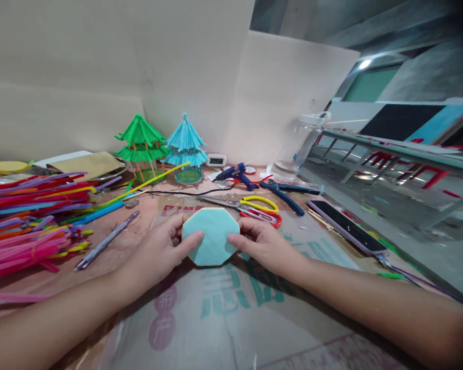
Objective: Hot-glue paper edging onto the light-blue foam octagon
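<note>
At the middle of the cardboard-covered table (224, 318), the left hand (160, 252) and the right hand (264, 245) grip a flat light-blue octagonal foam piece (211, 236) between them, one on each side. The left thumb lies across its lower left face and the right thumb presses its right edge, with the other fingers curled behind. The octagon stands tilted up toward the camera, its lower edge close to the cardboard; whether it touches cannot be told.

Just beyond the piece lie yellow-handled scissors (250, 204) and, touching them, red-handled scissors (268, 218). Further back sit blue-handled pliers (283, 194) and a blue hot-glue gun (237, 174) with its black cord running left. To the right, near the table edge, a dark smartphone in a lilac case (347, 226) lies flat.

To the left of the left hand a silver-purple pen (106, 240) lies slanted, and beyond it a big heap of many-coloured pipe cleaners (31, 221) covers the left side. At the back, against the pale wall board, stand a green pipe-cleaner pagoda (141, 144) and, just beside it, a light-blue pipe-cleaner pagoda (185, 146), with a small white digital clock (216, 160) near them.
</note>
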Available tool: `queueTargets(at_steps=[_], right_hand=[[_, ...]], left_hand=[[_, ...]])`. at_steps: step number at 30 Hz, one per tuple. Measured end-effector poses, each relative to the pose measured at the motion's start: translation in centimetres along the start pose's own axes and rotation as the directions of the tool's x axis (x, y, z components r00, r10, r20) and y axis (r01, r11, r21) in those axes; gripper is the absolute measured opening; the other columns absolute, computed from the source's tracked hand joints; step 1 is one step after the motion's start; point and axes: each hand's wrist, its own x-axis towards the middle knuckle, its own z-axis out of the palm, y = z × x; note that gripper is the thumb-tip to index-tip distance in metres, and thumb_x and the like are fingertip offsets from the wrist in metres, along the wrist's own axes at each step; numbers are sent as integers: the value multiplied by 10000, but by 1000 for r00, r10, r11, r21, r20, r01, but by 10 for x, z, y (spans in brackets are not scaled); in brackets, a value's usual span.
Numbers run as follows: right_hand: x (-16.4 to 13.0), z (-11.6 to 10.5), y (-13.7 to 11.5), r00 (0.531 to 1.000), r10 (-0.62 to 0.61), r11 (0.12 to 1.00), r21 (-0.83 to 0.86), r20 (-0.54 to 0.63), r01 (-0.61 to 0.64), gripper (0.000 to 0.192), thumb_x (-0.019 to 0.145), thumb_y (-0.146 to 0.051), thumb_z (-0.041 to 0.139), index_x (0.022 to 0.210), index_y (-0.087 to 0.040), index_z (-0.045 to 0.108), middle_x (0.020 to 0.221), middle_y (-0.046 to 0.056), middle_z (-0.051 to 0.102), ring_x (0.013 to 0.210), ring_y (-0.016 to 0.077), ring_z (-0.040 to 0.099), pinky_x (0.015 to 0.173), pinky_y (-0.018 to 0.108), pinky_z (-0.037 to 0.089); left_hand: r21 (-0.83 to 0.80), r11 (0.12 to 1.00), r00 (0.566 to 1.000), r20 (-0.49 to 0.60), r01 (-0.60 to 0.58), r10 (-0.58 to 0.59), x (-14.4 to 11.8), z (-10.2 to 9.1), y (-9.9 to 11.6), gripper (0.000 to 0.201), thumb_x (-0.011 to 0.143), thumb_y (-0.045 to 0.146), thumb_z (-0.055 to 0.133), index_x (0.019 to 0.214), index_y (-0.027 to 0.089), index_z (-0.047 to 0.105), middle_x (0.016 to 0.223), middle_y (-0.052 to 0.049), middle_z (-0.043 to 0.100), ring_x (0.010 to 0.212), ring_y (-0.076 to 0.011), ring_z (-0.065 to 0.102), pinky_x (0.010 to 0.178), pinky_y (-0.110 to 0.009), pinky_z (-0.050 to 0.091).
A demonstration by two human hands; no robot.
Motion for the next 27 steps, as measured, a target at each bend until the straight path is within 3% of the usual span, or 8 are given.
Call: queueTargets(at_steps=[4,8,11,16,20,23,27], right_hand=[[0,-1,1,1000,-1,1000,-20,-30,1,441,856,-587,628,722,-176,541,670,-23,526,615,117,476,573,239,378],[-1,-3,2,997,-68,993,-97,-34,65,475,947,-583,495,683,-189,497,641,-29,503,597,112,451,556,237,360],[-1,-4,3,998,-61,992,-108,-19,59,503,968,-600,434,682,-192,500,644,-11,525,610,127,475,576,253,390],[-1,-4,3,999,-40,996,-77,4,40,500,954,-603,458,674,-191,500,646,-16,472,606,121,431,569,259,377],[-3,-3,1,996,-23,993,-118,89,33,491,945,-589,485,655,-194,486,626,-27,447,582,112,404,540,252,348],[-4,-2,0,993,-33,990,-132,118,49,487,951,-582,475,654,-195,482,627,-29,437,581,112,394,538,253,334],[-3,-1,-1,993,-44,989,-137,112,59,480,954,-573,473,653,-199,471,635,-34,408,583,110,371,539,254,320]], left_hand=[[-77,997,999,48,-4,8,0,2,1,426,829,482,688,1142,197,643,1107,-58,718,972,-240,665,825,-321,537],[-225,972,984,178,71,-30,-1,2,1,398,905,542,559,949,168,690,894,-45,736,800,-216,674,705,-293,543],[-316,944,977,213,96,-28,-3,2,1,402,911,548,544,922,177,698,875,-32,732,797,-211,669,719,-288,544],[-244,967,991,131,68,-37,0,0,2,429,936,530,470,782,194,687,807,-33,704,766,-217,631,689,-301,523],[-143,990,998,57,15,-6,2,-2,4,389,882,537,546,730,188,622,709,-8,620,664,-169,557,570,-245,445],[-90,996,999,48,-3,7,2,-4,6,462,899,539,507,607,182,524,602,16,509,580,-133,467,514,-225,370],[-123,992,998,62,7,0,2,-4,8,447,917,517,481,642,177,570,637,7,555,612,-143,496,548,-232,410]])
